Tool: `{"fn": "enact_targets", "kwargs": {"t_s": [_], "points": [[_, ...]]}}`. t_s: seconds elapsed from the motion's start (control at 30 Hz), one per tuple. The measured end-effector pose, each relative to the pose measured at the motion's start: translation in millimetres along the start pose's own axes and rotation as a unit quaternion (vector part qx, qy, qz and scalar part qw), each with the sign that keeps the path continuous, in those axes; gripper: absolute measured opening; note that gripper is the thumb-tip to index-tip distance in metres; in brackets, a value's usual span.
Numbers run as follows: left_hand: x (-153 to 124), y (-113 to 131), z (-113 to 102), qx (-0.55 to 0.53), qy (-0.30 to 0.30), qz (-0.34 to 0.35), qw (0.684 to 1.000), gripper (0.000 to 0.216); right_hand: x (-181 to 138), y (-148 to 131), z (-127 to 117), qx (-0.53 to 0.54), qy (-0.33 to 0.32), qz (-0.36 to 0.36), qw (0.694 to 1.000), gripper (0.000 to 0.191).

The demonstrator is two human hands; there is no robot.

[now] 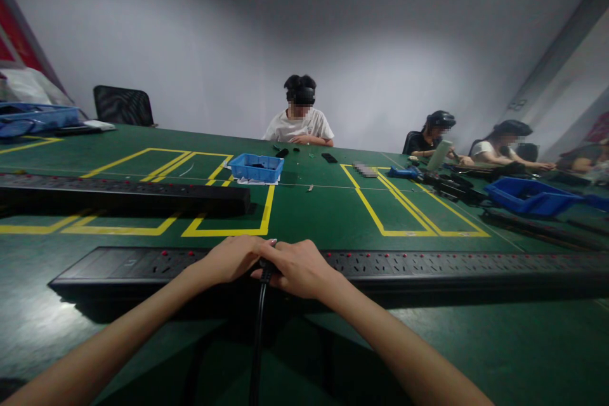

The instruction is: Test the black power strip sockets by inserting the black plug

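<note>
Working close together, our two bare hands met over the near side of a long black power strip with rows of sockets and small red marks [124, 266]. Our right hand [297, 269] had its thumb and fingers closed around the ribbed upper end of a black, round, flexible cord [257, 342]. Our left hand [233, 260] bent in beside it, fingers curled partly shut and their tips at the same spot; we could not tell whether it gripped anything.

As we judged it, the handling of the cord's end was under way and not finished: both hands were at it, and neither had let the spot go. Whether the end was joined to the strip we could not tell, since our fingers covered it.

The cord's upper end lay between our hands, at the fingertips, and the rest hung down toward us. The strip stretched out under and beyond both hands, to either side.

Farther out, the green table with yellow tape outlines [304, 219] bore a second black strip [214, 202] to the left and a light-blue plastic tray [257, 174] ahead. Across from us sat a person in a white T-shirt [307, 127].
</note>
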State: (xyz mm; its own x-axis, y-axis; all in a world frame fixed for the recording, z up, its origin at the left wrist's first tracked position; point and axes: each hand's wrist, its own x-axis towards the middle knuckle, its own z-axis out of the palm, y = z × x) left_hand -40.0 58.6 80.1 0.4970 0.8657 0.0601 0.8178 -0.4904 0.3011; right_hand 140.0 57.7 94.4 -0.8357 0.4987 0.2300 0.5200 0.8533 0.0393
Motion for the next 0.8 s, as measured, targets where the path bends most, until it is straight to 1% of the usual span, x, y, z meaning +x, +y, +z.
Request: {"fn": "enact_targets", "kwargs": {"t_s": [0.27,0.4,0.47,0.63,0.8], "points": [[1.8,-2.0,0.5,0.018,-0.026,-0.013,0.999,0.030,0.6,-0.2,0.4,0.017,0.003,0.007,1.000,0.046],[2.7,-6.2,3.6,0.020,-0.030,-0.052,0.998,0.029,1.5,-0.5,0.2,0.014,0.012,0.016,1.000,0.041],[3.0,-6.6,3.9,0.024,-0.035,-0.060,0.997,0.027,1.9,-0.9,-0.1,0.014,0.009,0.019,1.000,0.040],[3.3,-4.5,2.7,0.023,-0.038,-0.054,0.998,0.022,2.5,-1.6,0.1,0.009,-0.004,0.032,0.999,0.038],[2.5,-2.8,1.8,0.016,-0.033,-0.056,0.998,0.022,2.1,-1.3,1.1,0.010,0.006,0.031,0.999,0.037]]}}
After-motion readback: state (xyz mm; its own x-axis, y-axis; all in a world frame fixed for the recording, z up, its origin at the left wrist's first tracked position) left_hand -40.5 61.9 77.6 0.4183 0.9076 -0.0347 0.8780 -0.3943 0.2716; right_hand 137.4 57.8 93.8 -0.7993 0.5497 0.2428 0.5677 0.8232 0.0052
